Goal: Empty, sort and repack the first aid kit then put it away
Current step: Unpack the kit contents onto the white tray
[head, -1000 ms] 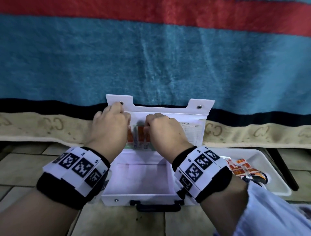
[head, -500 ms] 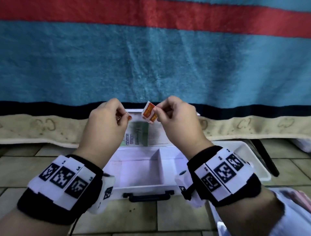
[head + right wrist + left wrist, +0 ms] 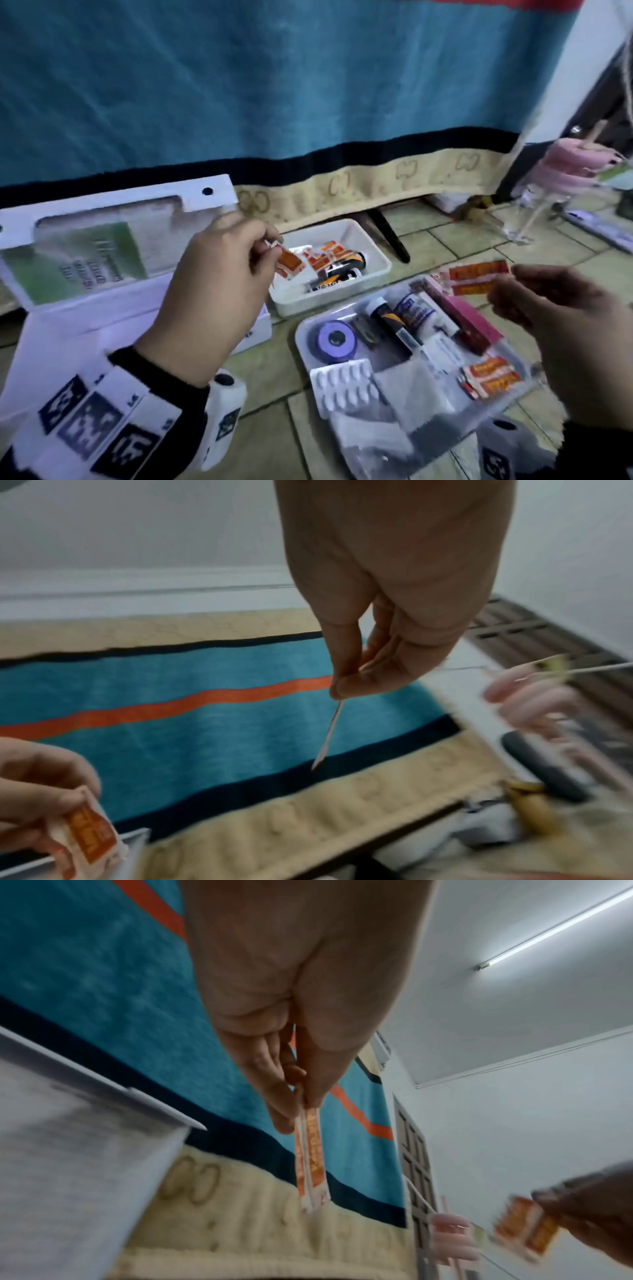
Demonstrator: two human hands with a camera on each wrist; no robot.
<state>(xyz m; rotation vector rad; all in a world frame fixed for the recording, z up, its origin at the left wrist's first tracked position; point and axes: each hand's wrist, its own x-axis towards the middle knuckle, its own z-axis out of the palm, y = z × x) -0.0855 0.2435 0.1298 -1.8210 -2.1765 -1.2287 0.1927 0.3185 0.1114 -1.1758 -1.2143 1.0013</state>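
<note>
The white first aid kit (image 3: pixel 113 318) stands open at the left, its lid (image 3: pixel 120 205) upright with a green leaflet inside. My left hand (image 3: pixel 270 246) pinches a strip of orange plaster packets (image 3: pixel 289 263) over the small white tray (image 3: pixel 373 253). In the left wrist view the strip (image 3: pixel 311 1156) hangs from the fingertips. My right hand (image 3: pixel 503 284) pinches another orange plaster strip (image 3: pixel 478 275) above the larger tray's (image 3: pixel 303 329) far end. The right wrist view shows that strip (image 3: pixel 327 734) edge-on.
The small tray holds more orange packets (image 3: pixel 325 253) and dark tubes (image 3: pixel 339 274). In the larger tray lie a tape roll (image 3: pixel 334 341), tubes, a pink box (image 3: pixel 462 315), a blister pack (image 3: pixel 342 383), gauze and plasters (image 3: pixel 489 375). Tiled floor, a blue blanket behind, clutter at the far right.
Both hands lifted plaster strips out of the kit's lid and moved apart to the right. The head view swung right, bringing both trays into view.
</note>
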